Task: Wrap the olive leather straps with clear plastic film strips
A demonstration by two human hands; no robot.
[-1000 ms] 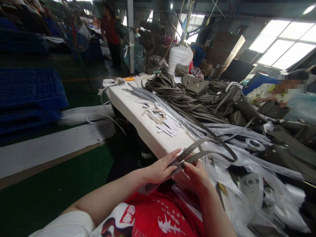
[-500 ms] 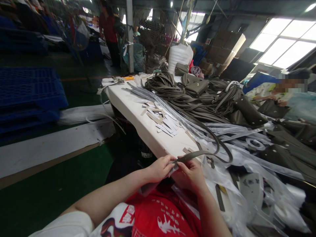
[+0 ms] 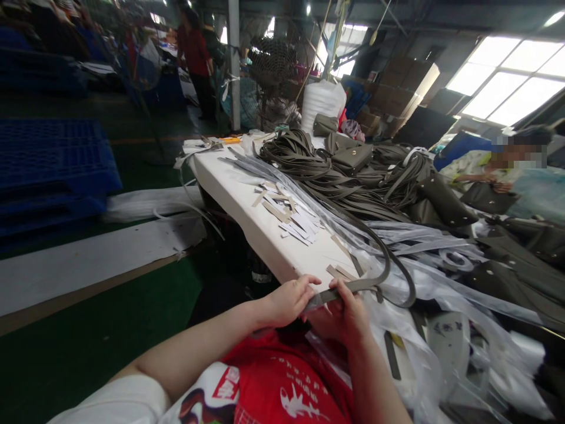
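A dark olive strap [image 3: 366, 284] runs between my hands at the table's near edge, then loops right and back toward the pile. My right hand [image 3: 353, 315] pinches it between thumb and fingers a short way from its end. My left hand [image 3: 285, 303] is closed around the strap's end, where a bit of clear plastic film [image 3: 314, 302] shows; its index finger sticks out above. The lower fingers of both hands are partly hidden.
On the white table [image 3: 229, 182] lie paper scraps [image 3: 295, 221], a heap of olive straps [image 3: 304, 159], olive bags [image 3: 353, 156] and clear plastic sleeves [image 3: 424, 235]. A co-worker [image 3: 481, 168] handles a bag at right. Blue pallets [image 3: 53, 165] stand at left.
My right hand has slid a little right along the strap, away from my left hand. More strap shows between them. My left index finger has lifted and straightened.
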